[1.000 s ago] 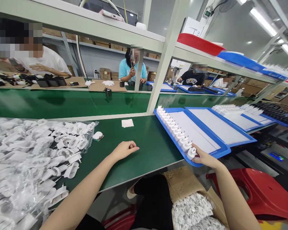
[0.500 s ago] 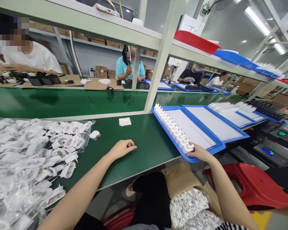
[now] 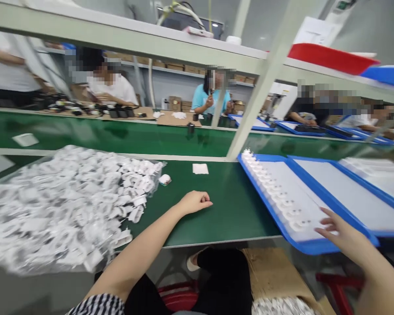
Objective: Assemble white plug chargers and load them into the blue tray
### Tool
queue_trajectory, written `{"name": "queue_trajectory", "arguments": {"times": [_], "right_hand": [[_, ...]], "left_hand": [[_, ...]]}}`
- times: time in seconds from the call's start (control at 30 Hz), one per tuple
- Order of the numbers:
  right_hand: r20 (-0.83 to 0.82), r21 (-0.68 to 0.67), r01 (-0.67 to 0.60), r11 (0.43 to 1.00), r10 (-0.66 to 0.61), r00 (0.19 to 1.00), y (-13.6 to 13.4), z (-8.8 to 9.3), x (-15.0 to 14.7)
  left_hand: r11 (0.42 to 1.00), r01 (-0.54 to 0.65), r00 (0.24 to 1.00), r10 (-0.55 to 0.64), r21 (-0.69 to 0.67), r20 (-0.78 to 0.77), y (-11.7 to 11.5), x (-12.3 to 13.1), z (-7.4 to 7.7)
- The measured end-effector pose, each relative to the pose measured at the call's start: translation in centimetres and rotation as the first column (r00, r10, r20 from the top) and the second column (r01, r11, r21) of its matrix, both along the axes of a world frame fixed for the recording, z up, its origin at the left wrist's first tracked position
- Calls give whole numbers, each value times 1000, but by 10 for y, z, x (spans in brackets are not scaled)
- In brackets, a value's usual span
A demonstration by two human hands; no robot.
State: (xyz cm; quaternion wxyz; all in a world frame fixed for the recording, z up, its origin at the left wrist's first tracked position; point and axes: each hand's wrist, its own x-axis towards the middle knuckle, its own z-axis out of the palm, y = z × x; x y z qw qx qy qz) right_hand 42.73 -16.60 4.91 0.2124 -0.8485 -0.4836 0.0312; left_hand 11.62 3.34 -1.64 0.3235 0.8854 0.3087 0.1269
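My left hand (image 3: 194, 202) rests on the green tabletop (image 3: 230, 210) with its fingers curled in and nothing visible in them. Over the near right part of a blue tray (image 3: 290, 243), my right hand (image 3: 335, 227) is open, fingers apart, holding nothing. A row of white plug chargers (image 3: 277, 194) stands along that tray's left side, pins pointing up. The nearest charger lies a little left of my right fingertips, apart from them. To the left of my left hand is a large heap of white plug housings (image 3: 75, 205) on clear plastic.
A small white part (image 3: 164, 180) and a white paper slip (image 3: 200, 168) lie beyond my left hand. More blue trays continue rightward. A shelf post (image 3: 259, 96) rises behind the table. Below are an open carton (image 3: 276, 271) and a red stool (image 3: 341, 284). Co-workers sit opposite.
My right hand has let go of the nearest charger in the row and moved right, its fingers spreading. The camera view has swung left. My left hand keeps its curled pose on the table.
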Motion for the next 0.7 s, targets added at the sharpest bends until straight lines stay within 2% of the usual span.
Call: {"name": "queue_trajectory", "arguments": {"times": [0.07, 0.1, 0.13, 0.2, 0.27, 0.33, 0.4, 0.5, 0.57, 0.63, 0.7], "right_hand": [[-29, 110, 6, 994, -2, 1000, 7, 10, -15], [-63, 149, -44, 988, 54, 997, 13, 14, -28], [-95, 168, -113, 979, 130, 987, 20, 18, -45], [-166, 149, -283, 947, 306, 937, 40, 22, -83], [-240, 113, -488, 865, 501, 832, 66, 25, -122], [-310, 91, -653, 751, 645, 698, 98, 25, -155], [-343, 110, -735, 670, 719, 604, 132, 20, -180], [-342, 192, -749, 634, 759, 554, 184, -2, -205], [-333, 255, -706, 661, 745, 578, 211, -26, -212], [-298, 278, -631, 724, 690, 660, 230, -49, -213], [-264, 254, -590, 766, 642, 720, 237, -66, -208]], "left_hand": [[982, -144, 990, 144, 124, 10, 5, -4, 3], [947, -254, 967, 253, 198, 30, 9, -7, 5], [890, -371, 928, 369, 264, 57, 13, -11, 6], [738, -582, 801, 592, 343, 87, 22, -21, 8], [603, -710, 659, 751, 365, 41, 31, -32, 8], [550, -755, 567, 821, 357, -63, 37, -41, 6], [566, -749, 551, 821, 344, -149, 39, -46, 3], [614, -698, 600, 782, 368, -167, 38, -45, -2], [647, -655, 645, 748, 391, -158, 35, -41, -3], [717, -576, 718, 673, 392, -176, 34, -37, -3], [802, -468, 803, 561, 371, -201, 32, -34, -2]]}}
